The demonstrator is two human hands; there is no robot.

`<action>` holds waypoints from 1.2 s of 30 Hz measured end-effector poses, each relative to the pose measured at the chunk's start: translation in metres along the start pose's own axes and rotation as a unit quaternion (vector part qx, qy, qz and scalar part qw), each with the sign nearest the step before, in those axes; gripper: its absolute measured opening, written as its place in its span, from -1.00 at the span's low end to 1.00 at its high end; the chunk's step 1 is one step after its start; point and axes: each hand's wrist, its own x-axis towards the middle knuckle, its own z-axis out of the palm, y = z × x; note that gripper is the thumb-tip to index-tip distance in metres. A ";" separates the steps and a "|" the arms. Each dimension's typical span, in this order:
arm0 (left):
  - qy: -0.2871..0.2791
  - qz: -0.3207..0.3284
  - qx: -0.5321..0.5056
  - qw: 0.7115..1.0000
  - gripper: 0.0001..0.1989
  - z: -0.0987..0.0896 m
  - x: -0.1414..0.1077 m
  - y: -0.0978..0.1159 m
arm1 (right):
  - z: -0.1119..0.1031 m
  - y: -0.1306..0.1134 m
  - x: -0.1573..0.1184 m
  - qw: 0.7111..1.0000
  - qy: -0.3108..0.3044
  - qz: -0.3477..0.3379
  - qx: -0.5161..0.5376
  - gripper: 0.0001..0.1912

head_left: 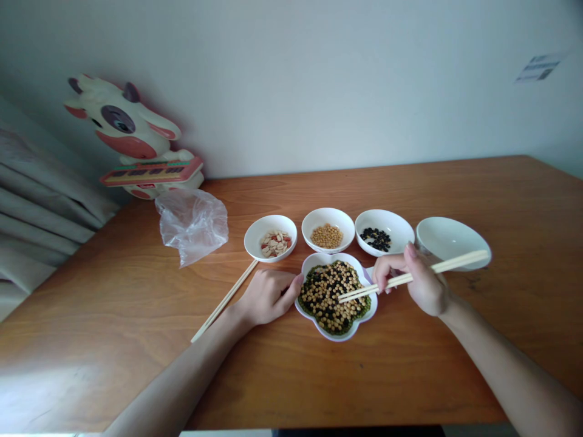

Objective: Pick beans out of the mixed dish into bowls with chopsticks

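Note:
A flower-shaped dish point(337, 332) with a pale purple rim holds yellow soybeans, black beans and small green beans mixed together. On its left edge, my left hand point(271, 295) is closed, with the thumb against the rim and the other fingers curled. My right hand point(416, 280) grips a pair of light wooden chopsticks point(397, 280) at the dish's right side. Their tips reach down among the beans near the dish's middle. Behind the right fingers, a short white handle point(370, 272) is partly hidden.
Behind the dish stand white bowls: one with flat pale seeds point(270, 238), one with soybeans point(328, 230), one with black beans point(384, 233) and another point(453, 244) at right. Another chopstick pair point(223, 303) lies left. A clear plastic bag point(192, 223) sits before a cow toy keyboard point(152, 173).

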 end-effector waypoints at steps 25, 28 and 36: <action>0.022 0.030 -0.001 0.999 -0.49 0.003 0.001 -0.003 | -0.019 -0.015 0.013 0.907 0.380 -0.142 0.115 -0.21; 0.010 0.022 -0.017 1.000 -0.49 0.001 0.001 -0.001 | -0.012 -0.019 0.011 0.920 0.350 -0.094 0.153 -0.19; 0.000 0.022 -0.022 1.000 -0.51 -0.001 0.000 0.000 | 0.008 -0.026 0.014 0.963 0.105 0.065 0.238 -0.70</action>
